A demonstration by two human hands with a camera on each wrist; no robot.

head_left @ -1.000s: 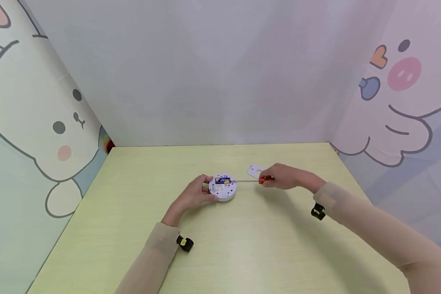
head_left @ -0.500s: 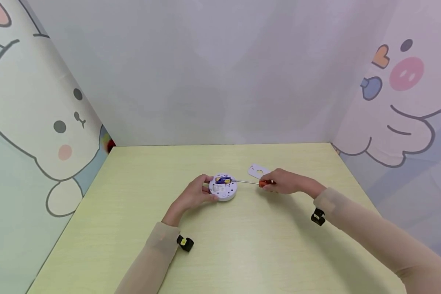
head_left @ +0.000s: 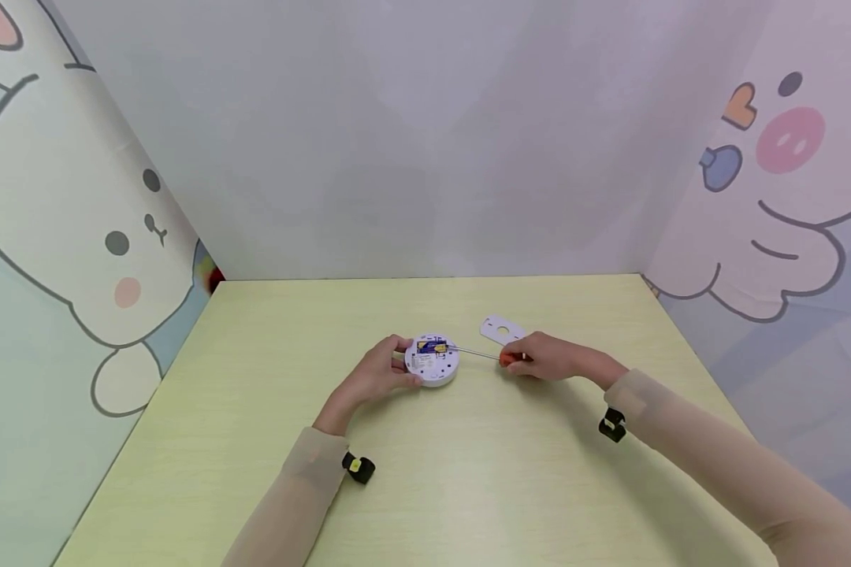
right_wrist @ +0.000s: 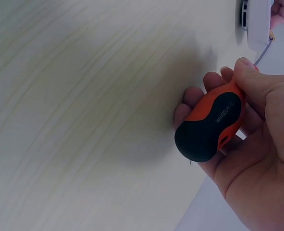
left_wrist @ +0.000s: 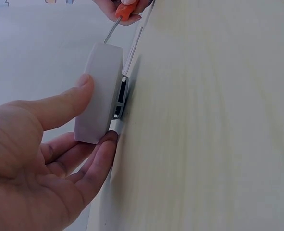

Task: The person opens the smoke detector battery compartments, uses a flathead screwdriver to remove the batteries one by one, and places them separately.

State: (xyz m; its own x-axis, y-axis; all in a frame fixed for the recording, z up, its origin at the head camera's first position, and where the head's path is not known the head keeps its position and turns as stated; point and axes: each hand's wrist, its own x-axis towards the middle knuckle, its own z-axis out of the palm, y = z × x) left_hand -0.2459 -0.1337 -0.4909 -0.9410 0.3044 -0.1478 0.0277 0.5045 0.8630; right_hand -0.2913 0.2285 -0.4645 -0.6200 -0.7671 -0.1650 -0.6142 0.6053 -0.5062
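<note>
The left hand [head_left: 372, 378] grips the rim of a round white alarm [head_left: 432, 361] lying mid-table [head_left: 425, 472], while the right hand [head_left: 549, 356] is wrapped around an orange-handled screwdriver [head_left: 492, 356] whose tip touches the alarm's battery [head_left: 431, 346].

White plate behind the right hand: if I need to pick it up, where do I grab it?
Take the white plate by its far-left edge, coming from behind it. It lies flat on the table, and the right hand crowds its near-right corner.
</note>
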